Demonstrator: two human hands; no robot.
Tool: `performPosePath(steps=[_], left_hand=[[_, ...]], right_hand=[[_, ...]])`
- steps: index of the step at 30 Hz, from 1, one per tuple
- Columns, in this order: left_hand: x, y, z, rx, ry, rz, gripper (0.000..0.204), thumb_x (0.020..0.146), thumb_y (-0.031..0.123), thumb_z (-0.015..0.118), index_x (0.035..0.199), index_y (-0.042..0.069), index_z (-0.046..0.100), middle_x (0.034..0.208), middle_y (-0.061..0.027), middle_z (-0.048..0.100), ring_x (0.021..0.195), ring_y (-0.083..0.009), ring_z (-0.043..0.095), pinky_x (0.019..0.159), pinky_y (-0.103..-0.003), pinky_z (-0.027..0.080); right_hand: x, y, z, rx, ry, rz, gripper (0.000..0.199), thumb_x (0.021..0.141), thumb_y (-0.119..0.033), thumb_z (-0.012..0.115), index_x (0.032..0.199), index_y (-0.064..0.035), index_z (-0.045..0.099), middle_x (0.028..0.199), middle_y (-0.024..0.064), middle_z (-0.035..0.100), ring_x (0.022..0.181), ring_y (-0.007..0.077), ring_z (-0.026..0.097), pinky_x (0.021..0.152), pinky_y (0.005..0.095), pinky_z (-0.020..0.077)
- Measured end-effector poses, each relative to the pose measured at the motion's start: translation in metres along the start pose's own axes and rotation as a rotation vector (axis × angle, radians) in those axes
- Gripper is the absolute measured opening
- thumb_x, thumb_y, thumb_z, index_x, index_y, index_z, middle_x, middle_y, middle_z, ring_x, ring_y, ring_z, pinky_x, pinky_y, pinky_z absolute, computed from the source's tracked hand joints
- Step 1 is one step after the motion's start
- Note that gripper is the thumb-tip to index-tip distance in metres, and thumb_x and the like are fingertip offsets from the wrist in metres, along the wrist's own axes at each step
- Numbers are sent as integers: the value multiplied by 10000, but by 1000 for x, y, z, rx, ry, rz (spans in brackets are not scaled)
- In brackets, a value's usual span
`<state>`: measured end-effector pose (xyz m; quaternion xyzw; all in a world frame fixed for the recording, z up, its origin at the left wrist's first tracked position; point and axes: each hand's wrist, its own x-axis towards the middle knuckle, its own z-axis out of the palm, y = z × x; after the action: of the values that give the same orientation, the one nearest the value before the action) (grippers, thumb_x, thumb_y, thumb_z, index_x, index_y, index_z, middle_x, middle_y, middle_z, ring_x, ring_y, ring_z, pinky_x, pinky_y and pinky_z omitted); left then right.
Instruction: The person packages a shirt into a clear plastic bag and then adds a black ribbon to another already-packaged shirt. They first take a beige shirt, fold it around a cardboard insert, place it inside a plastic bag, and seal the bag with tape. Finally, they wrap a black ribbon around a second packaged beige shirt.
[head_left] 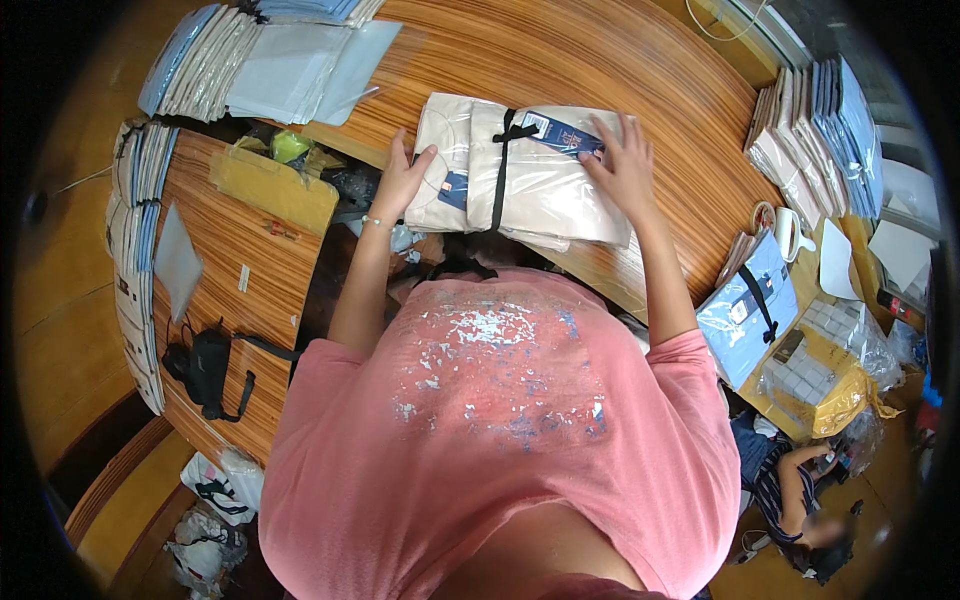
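A stack of cream folded garments in clear plastic bags lies on the wooden table in front of me, tied with a black ribbon knotted in a bow on top. My left hand rests with spread fingers on the stack's left side. At the upper right of the stack my right hand presses flat next to a dark blue tag. Neither hand grips anything. My pink shirt hides the stack's near edge.
Stacks of bagged garments lie at the top left and right. A blue bagged bundle and a bag of small white boxes sit at right. A black pouch lies on the left table. Another person crouches lower right.
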<state>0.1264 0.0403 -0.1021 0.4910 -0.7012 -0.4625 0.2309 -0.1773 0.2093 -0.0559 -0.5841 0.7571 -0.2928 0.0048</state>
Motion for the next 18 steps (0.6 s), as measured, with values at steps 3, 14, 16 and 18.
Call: performPosePath(steps=[3, 14, 16, 18], left_hand=[[3, -5, -2, -254, -184, -93, 676, 875, 344, 587, 1360, -31, 301, 1315, -186, 438, 1176, -227, 462, 982, -313, 346], [-17, 26, 6, -291, -359, -76, 732, 790, 175, 704, 1356, -16, 280, 1279, -159, 452, 1171, -209, 450, 959, -307, 379], [-13, 13, 9, -184, -346, 17, 751, 757, 182, 733, 1338, -26, 305, 1274, -165, 454, 1178, -224, 441, 980, -316, 356], [-9, 10, 9, -152, -356, 20, 756, 740, 181, 742, 1327, -30, 315, 1272, -172, 452, 1184, -232, 432, 993, -321, 340]], right_hand=[[-15, 49, 27, 410, 116, 423, 697, 785, -289, 685, 1327, 26, 380, 1195, 239, 502, 1119, 319, 495, 913, 394, 422], [-36, -27, 23, 744, 112, 802, 555, 820, -222, 672, 1195, 90, 408, 1106, 254, 549, 1020, 274, 544, 878, 354, 422], [-42, -4, -1, 710, -126, 881, 533, 818, -222, 674, 1187, 81, 437, 1077, 251, 557, 999, 280, 560, 851, 363, 441], [-37, 0, -12, 467, -27, 707, 483, 809, -213, 677, 1152, 64, 482, 1038, 237, 567, 960, 295, 574, 819, 375, 457]])
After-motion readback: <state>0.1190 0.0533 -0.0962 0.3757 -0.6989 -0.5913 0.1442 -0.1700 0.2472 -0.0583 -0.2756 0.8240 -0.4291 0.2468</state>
